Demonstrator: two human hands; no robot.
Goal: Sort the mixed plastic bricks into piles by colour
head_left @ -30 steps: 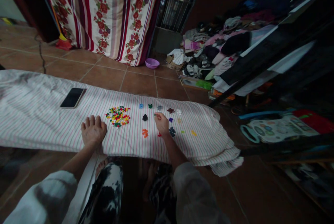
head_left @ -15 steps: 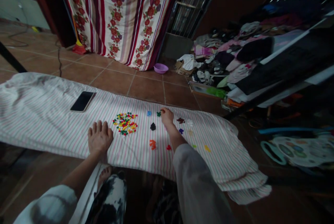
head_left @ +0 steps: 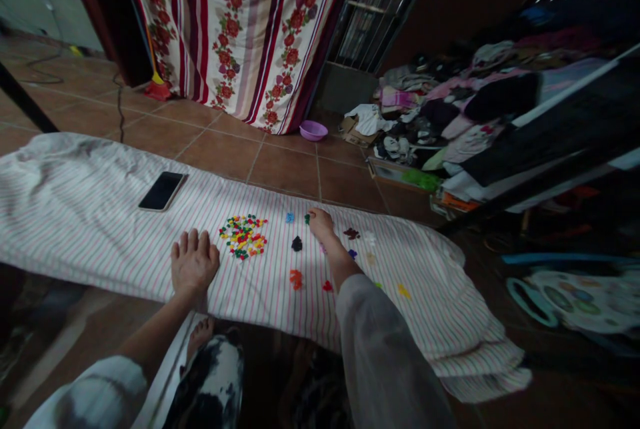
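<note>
My left hand (head_left: 194,264) lies flat on the striped cloth (head_left: 120,242), its fingers stretched out and nothing in them. To its right spreads a mixed heap of small coloured beads (head_left: 244,237). My right hand (head_left: 321,224) is bent down with its fingertips drawn together at a small dark green pile (head_left: 307,219); whatever they pinch is too small to make out. Around it sit sorted little piles: light blue (head_left: 289,217), black (head_left: 297,244), orange (head_left: 296,279), red (head_left: 327,286), brown (head_left: 351,234) and yellow (head_left: 404,291). A pink pile is partly hidden by my right wrist.
On the cloth's left part rests a dark-screened phone (head_left: 163,191). Beyond, a purple basin (head_left: 313,130) stands on the tiled floor beside a flowered curtain (head_left: 255,36). Heaped clothes (head_left: 450,102) fill the right background, and a dark bar (head_left: 530,172) slants across the right side.
The whole view has shifted slightly, so things appear a little farther right. My right hand stays by the dark green pile with its fingers pinched; my left hand stays flat.
</note>
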